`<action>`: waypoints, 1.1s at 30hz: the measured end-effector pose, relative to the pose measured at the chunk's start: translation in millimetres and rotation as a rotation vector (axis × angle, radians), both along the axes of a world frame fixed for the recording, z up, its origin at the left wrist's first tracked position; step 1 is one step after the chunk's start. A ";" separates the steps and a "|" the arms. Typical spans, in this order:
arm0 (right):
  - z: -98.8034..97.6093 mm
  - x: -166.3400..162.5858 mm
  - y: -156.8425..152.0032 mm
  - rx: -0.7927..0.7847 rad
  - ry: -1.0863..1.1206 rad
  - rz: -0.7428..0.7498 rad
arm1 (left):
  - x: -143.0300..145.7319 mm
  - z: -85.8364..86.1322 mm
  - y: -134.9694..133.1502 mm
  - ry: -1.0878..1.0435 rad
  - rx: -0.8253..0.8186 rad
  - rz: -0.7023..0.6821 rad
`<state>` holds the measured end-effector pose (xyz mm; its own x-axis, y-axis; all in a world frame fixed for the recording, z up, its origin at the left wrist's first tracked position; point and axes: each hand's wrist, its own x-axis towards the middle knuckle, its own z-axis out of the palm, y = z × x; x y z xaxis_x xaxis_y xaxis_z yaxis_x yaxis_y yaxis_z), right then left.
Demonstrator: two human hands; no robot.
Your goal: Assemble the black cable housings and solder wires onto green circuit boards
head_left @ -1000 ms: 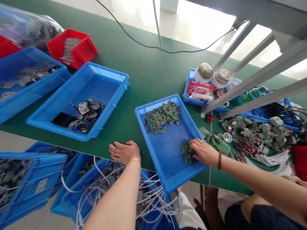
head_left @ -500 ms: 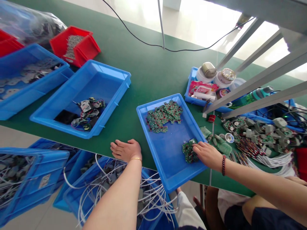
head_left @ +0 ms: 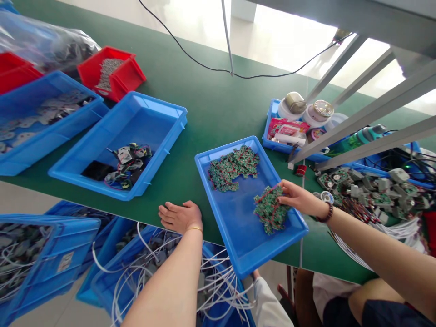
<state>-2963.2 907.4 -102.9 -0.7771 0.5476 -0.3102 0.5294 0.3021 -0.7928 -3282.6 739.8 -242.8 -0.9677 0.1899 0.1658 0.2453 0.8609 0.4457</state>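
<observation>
My right hand [head_left: 298,199] grips the top edge of a green circuit board panel [head_left: 270,210] and holds it tilted over the right side of a shallow blue tray [head_left: 238,231]. A pile of similar green circuit boards [head_left: 231,167] lies at the tray's far end. My left hand [head_left: 179,216] rests flat on the green table [head_left: 211,104] near its front edge, just left of the tray, fingers stretched out and holding nothing.
A deep blue bin [head_left: 150,118] with small wired parts [head_left: 127,159] stands to the left, with another blue bin [head_left: 51,131] and red bins [head_left: 116,77] beyond. At the right lie wired assemblies [head_left: 368,190] and a blue tray of tape rolls [head_left: 299,113]. Blue crates of white wires [head_left: 153,272] sit below the table edge.
My right hand has lifted the green board panel off the tray floor and brought it up and slightly away from me. My left hand has stayed in place.
</observation>
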 end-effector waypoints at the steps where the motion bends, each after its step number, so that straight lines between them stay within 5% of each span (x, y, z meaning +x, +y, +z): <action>1: -8.1 -17.2 4.9 -0.007 0.033 -0.059 | -0.6 -0.4 -0.1 0.004 0.000 0.000; 6: -54.4 -130.4 26.5 0.048 0.063 -0.269 | -4.6 -2.0 -1.1 0.028 -0.003 0.004; 10: -57.1 -178.6 41.6 0.184 0.020 -0.327 | -6.1 -3.9 -3.0 0.044 -0.012 0.005; 16: -24.4 -108.7 35.2 0.413 -0.113 -0.089 | -3.8 -3.8 -3.3 0.038 0.001 -0.002; 22: -30.3 -29.9 -23.6 0.407 -0.464 0.342 | -4.5 -2.7 -2.1 0.025 0.022 -0.006; 29: -39.5 -12.6 -37.6 0.350 -0.532 0.458 | -6.6 -2.3 -2.3 0.031 0.012 -0.009; 33: -41.1 1.7 -30.1 0.227 -0.431 0.400 | -7.0 -3.9 -2.9 0.031 -0.001 -0.014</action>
